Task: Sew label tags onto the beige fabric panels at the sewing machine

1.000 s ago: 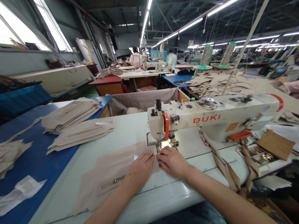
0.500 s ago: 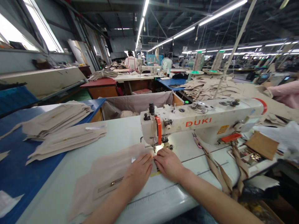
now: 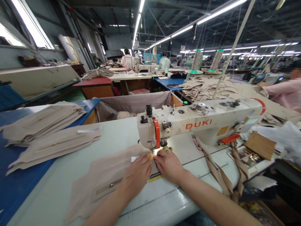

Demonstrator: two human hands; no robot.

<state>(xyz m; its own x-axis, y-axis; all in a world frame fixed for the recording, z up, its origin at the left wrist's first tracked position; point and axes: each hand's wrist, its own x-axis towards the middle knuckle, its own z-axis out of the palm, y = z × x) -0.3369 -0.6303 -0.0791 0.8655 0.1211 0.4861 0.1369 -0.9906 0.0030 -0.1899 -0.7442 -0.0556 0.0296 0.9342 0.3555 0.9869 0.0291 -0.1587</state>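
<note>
A beige fabric panel [image 3: 101, 171] lies on the sewing machine's pale bed, its far right corner under the needle area. My left hand [image 3: 138, 172] rests on the panel with fingers stretched flat toward the needle. Just right of the needle, my right hand [image 3: 168, 164] pinches the panel's edge between thumb and fingers. The two hands' fingertips nearly meet. A zipper [image 3: 111, 185] with a metal pull is set in the panel, left of my left wrist. A white label [image 3: 134, 159] shows beside the left fingers. The sewing machine [image 3: 199, 121] stands over the work; its needle tip is mostly hidden.
Stacked beige panels [image 3: 56, 144] lie on the left, partly on a blue table [image 3: 30, 179]. Small scissors [image 3: 196, 142] and fabric strips [image 3: 217, 171] lie under the machine arm. A parts tray [image 3: 250, 157] sits at right. A co-worker's pink sleeve [image 3: 279, 91] shows far right.
The view has shifted slightly, moving the scene left in the picture. Both hands stay at the needle on the panel, with little visible movement of their own.
</note>
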